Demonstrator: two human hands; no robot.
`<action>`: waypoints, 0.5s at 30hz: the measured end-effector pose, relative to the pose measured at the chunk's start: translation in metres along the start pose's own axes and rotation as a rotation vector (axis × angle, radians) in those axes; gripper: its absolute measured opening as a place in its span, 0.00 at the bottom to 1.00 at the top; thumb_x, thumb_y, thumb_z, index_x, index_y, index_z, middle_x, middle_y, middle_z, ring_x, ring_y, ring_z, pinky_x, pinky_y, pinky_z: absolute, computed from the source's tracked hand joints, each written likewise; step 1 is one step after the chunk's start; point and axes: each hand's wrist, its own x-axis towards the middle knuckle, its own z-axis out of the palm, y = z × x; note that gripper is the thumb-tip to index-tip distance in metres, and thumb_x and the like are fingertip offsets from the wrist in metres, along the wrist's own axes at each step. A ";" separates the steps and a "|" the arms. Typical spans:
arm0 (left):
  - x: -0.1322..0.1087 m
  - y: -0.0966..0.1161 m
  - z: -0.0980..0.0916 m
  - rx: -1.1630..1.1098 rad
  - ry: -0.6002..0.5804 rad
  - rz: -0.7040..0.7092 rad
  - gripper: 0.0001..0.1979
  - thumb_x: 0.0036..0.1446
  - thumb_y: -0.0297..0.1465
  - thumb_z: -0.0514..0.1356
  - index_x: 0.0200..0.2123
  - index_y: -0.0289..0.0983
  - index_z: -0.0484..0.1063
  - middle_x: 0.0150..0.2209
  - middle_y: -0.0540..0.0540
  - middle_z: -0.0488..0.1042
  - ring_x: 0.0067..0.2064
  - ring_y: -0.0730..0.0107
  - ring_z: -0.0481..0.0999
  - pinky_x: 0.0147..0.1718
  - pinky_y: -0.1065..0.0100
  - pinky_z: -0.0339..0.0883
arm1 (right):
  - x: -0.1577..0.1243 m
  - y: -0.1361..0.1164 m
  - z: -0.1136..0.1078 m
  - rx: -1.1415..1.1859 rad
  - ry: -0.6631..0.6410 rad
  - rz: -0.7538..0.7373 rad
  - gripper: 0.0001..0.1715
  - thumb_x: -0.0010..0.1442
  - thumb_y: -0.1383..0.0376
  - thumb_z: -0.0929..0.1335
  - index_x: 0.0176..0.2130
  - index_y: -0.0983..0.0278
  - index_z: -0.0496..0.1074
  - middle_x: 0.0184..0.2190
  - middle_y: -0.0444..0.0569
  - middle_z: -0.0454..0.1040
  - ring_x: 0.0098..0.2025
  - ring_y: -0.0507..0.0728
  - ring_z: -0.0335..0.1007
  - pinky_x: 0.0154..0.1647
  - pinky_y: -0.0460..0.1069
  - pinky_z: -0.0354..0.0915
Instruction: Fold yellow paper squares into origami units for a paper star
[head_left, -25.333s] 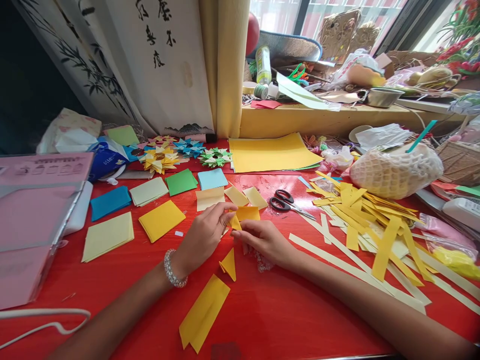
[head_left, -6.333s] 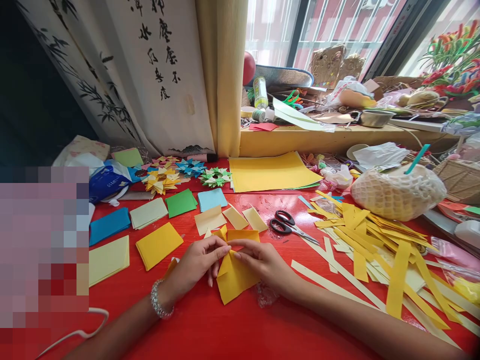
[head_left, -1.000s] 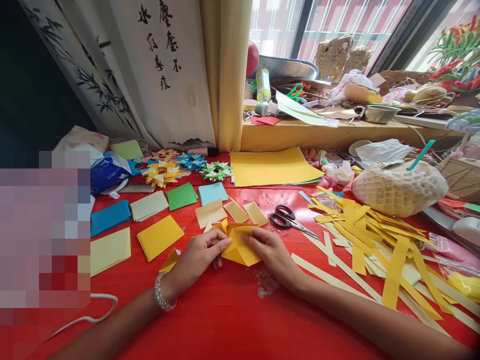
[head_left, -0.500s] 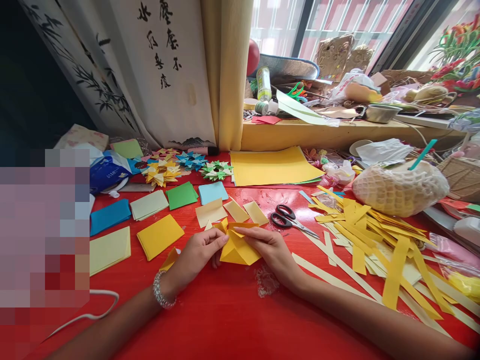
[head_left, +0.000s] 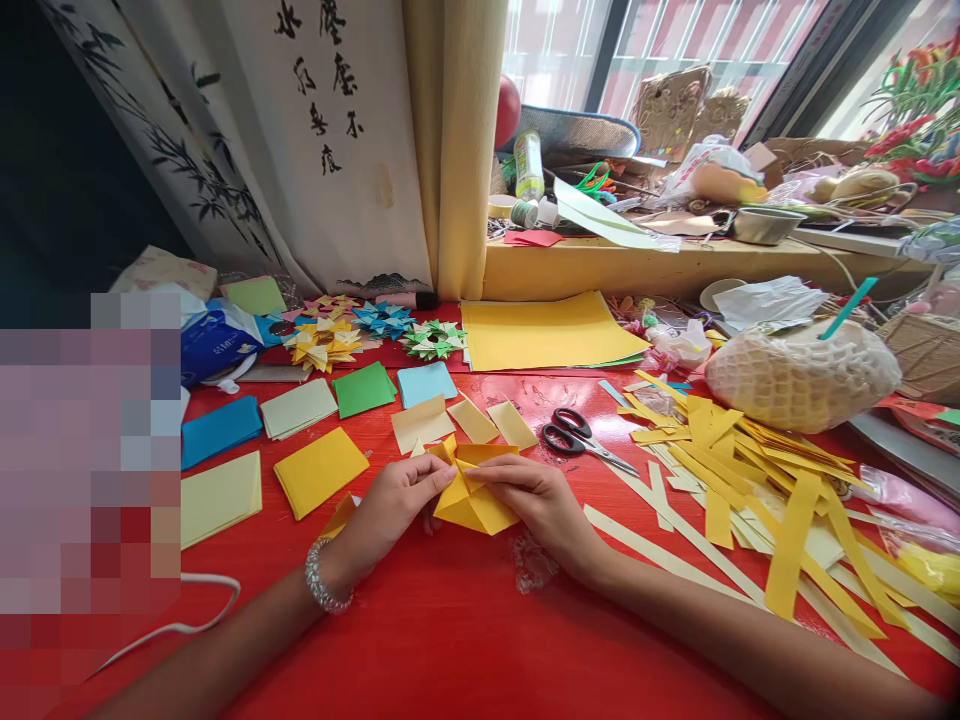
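A partly folded yellow paper [head_left: 476, 507] is held between my two hands above the red table [head_left: 450, 640]. My left hand [head_left: 401, 505] pinches its left end between thumb and fingers. From the right, my right hand [head_left: 538, 500] has its fingers closed on the paper's upper part. Just beyond my hands lie cream paper pieces [head_left: 421, 424]. To their right rest black-handled scissors [head_left: 574, 437]. A stack of yellow paper [head_left: 320, 473] lies left of my hands, and another yellow piece shows partly behind my left wrist.
Blue [head_left: 221, 431], green [head_left: 364, 390] and other paper stacks lie at the left, with folded paper stars [head_left: 435, 340] behind. Yellow and cream strips [head_left: 793, 545] cover the right side. Beyond them sits a net-wrapped object [head_left: 802, 375] with a teal straw. Large yellow sheets [head_left: 536, 332] lie at the back.
The yellow paper has tilted and shifted slightly left and down between my hands. The fingers of my right hand have moved a little left along it.
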 end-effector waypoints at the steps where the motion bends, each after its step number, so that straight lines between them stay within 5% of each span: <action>1: 0.000 0.000 0.000 -0.001 0.003 0.004 0.16 0.57 0.42 0.53 0.29 0.34 0.66 0.22 0.52 0.64 0.22 0.76 0.63 0.22 0.75 0.58 | 0.000 0.000 0.000 -0.008 -0.003 -0.004 0.14 0.59 0.70 0.64 0.40 0.58 0.76 0.40 0.46 0.71 0.41 0.54 0.67 0.39 0.45 0.62; 15: 0.002 -0.007 -0.002 0.109 0.081 0.026 0.16 0.57 0.43 0.53 0.31 0.35 0.66 0.16 0.56 0.57 0.19 0.79 0.55 0.17 0.76 0.48 | 0.000 0.000 0.002 -0.053 -0.061 -0.013 0.15 0.60 0.72 0.63 0.40 0.61 0.76 0.39 0.47 0.72 0.39 0.53 0.68 0.37 0.43 0.62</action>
